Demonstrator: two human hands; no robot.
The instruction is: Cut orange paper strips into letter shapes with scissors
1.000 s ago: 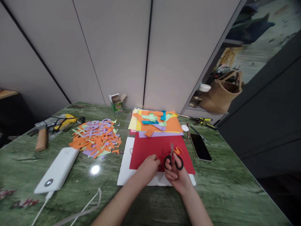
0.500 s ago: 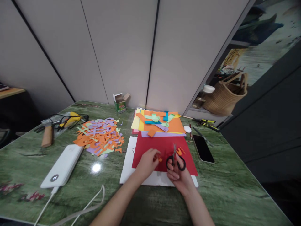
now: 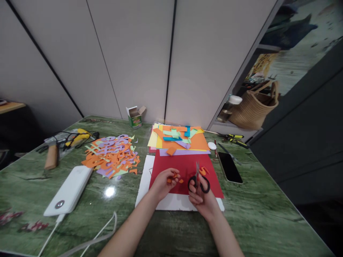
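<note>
in the head view, the left hand point(image 3: 166, 182) had its fingers almost closed, pinching little orange bits point(image 3: 175, 175) over the red paper point(image 3: 179, 160). the right hand point(image 3: 200, 196) curled round scissors point(image 3: 197, 174) above the red paper, tips pointing away, maybe for safety. past its left edge, green table point(image 3: 125, 196) seemed to leave elbow room.

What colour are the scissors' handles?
The scissors' handles are black; the head view shows them best.
</note>
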